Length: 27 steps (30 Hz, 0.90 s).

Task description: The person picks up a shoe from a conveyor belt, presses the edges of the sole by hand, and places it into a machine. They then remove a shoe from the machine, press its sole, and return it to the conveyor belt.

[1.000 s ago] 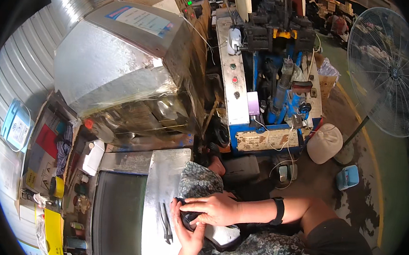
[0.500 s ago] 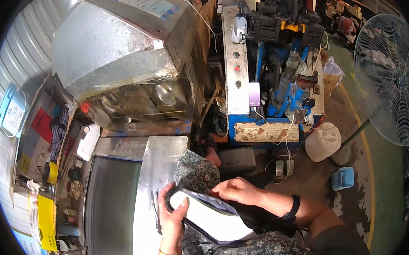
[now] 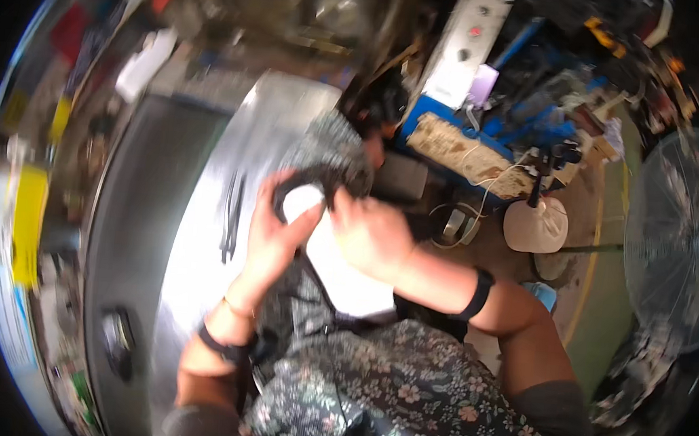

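A shoe-shaped piece with a flat white face and a dark rim, like a shoe upper on a last, lies over my lap. My left hand grips its rounded far end, thumb on the white face and fingers behind the dark rim. Across the white face reaches my right hand, blurred, its fingers bent and pressed together at the dark rim near that same end. Whatever is under the right fingertips is hidden. A floral apron covers my lap below the piece.
Left of me runs a dark belt with a black object on it. Thin dark strips lie on the metal ledge. Ahead to the right stand a blue-framed machine, a white jug and a large fan.
My view has swung and tilted downward. My right hand has moved from the piece's right side over its white face, toward the rounded end. The left hand keeps its hold.
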Motion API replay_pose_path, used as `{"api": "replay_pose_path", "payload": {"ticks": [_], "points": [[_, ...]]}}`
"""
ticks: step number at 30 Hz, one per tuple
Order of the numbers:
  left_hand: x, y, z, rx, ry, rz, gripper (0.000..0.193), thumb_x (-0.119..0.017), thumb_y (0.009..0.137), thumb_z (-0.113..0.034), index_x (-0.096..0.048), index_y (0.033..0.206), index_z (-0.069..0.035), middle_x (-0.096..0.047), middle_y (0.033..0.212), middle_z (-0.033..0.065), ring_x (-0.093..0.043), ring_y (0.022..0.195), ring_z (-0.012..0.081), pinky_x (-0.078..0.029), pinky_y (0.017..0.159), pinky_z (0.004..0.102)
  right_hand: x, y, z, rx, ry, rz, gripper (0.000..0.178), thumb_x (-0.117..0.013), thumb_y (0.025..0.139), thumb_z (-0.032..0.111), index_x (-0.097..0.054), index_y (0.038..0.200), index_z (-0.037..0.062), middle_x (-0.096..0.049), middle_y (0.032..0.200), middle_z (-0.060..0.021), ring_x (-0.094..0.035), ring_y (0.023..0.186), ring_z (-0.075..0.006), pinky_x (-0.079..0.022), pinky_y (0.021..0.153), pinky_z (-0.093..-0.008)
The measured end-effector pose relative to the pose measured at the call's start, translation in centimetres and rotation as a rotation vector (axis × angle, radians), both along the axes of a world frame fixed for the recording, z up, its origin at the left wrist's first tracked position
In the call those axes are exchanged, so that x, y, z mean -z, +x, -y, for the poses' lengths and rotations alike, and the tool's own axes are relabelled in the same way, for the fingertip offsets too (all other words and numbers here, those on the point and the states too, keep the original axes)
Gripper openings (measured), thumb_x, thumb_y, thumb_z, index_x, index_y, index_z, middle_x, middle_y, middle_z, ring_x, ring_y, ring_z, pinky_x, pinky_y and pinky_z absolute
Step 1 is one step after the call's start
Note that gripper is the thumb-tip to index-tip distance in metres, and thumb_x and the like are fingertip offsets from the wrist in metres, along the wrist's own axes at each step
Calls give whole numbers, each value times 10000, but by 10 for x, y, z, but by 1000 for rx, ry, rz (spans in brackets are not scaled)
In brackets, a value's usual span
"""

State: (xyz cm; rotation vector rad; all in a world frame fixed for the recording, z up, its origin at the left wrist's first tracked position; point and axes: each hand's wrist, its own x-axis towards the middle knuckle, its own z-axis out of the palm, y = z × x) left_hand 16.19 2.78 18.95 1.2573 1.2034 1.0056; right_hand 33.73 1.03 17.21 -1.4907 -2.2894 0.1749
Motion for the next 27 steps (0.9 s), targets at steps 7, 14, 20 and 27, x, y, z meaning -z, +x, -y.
{"api": "replay_pose_path", "payload": {"ticks": [7,14,20,27], "points": [[10,-3,15,32,25,122,624,-758,804,-86,-447,1338,4,-566,1180,112,-536,1117,176,-421,999,323,40,22,49,-184,-726,-953,655,-467,1025,310,-176,1522,-3,-339,1512,-182,-312,1412,-254,-258,1142,-345],[26,-22,54,-351,27,-181,491,-309,1050,-366,-545,1253,14,-631,1191,193,-646,1049,323,-502,906,417,10,-28,53,-247,-695,-951,730,-446,1030,304,-39,1487,-92,-241,1503,-300,-272,1408,-366,-241,1144,-397],[-30,-18,25,-44,-5,-1119,371,-372,1025,-277,-579,988,28,-649,994,263,-633,929,418,-513,777,468,35,-50,68,-75,-455,-929,871,-552,979,281,45,1451,-143,-204,1483,-353,-275,1391,-400,-251,1134,-429],[22,-41,92,12,128,-446,521,-378,1043,-318,-426,1347,102,-527,1312,302,-498,1268,379,-378,1068,396,41,-34,69,-133,-650,-1169,760,-510,989,188,-8,1486,-90,-191,1527,-232,-236,1412,-293,-216,1151,-379]]}}
